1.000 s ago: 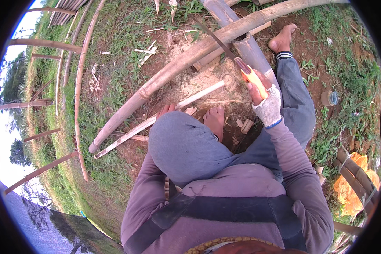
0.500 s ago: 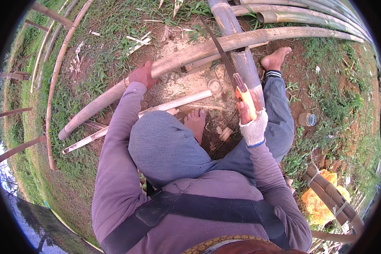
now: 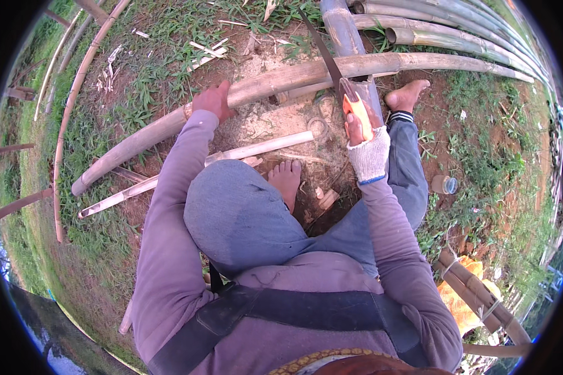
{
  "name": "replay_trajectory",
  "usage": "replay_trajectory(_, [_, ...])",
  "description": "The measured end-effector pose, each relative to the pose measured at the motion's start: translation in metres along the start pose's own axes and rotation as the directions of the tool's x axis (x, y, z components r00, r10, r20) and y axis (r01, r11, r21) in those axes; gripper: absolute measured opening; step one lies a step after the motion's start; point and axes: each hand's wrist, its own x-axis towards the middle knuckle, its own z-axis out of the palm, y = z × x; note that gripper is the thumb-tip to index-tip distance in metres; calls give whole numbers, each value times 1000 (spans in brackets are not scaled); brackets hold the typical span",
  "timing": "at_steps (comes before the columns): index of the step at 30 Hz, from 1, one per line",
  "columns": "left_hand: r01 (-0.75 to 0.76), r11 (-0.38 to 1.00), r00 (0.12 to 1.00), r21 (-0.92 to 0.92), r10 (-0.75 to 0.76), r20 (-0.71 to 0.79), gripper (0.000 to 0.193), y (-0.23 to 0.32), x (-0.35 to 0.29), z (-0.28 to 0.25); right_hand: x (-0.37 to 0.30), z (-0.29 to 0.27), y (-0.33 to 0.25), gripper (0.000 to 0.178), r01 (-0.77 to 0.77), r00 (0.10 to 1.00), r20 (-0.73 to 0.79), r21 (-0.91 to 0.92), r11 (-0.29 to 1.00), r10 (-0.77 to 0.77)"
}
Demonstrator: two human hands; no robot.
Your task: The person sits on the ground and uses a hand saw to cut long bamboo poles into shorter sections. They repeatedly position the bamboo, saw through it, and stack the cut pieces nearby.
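Currently, a long bamboo pole (image 3: pixel 288 81) is sweeping from the left of the frame to the upper right, passing over a thicker bamboo length (image 3: pixel 343 28) at upper centre. Below it, a pale split strip (image 3: pixel 259 148) is lying on the ground, running from lower left toward the centre. The hand saw (image 3: pixel 333 67) is slanting across the pole at upper centre; whether its teeth are biting, I cannot tell. The hands are working well apart: the right hand (image 3: pixel 364 142), in a white knitted glove, is wrapping around the saw's orange handle, while the left hand (image 3: pixel 213 102) is clasping the pole left of the blade. Compared with a second ago, the left hand is no longer resting by the strip, so the pole is seemingly gaining a steadying hold. A small jar (image 3: pixel 443 184) is sitting at centre right, and wood scraps (image 3: pixel 326 199) are lying near mid-frame.
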Motion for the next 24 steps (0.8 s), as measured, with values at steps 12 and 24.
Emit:
replay_trajectory(12, [-22,999,999,-33,21,-35,72,-3,-3,13,-14,0,16,41,92,995,-38,-24,996,-92])
replay_trajectory(24, [-1,1000,1000,-8,1,-29,68,-16,-7,18,-128,-72,14,53,-294,955,131,324,899,265])
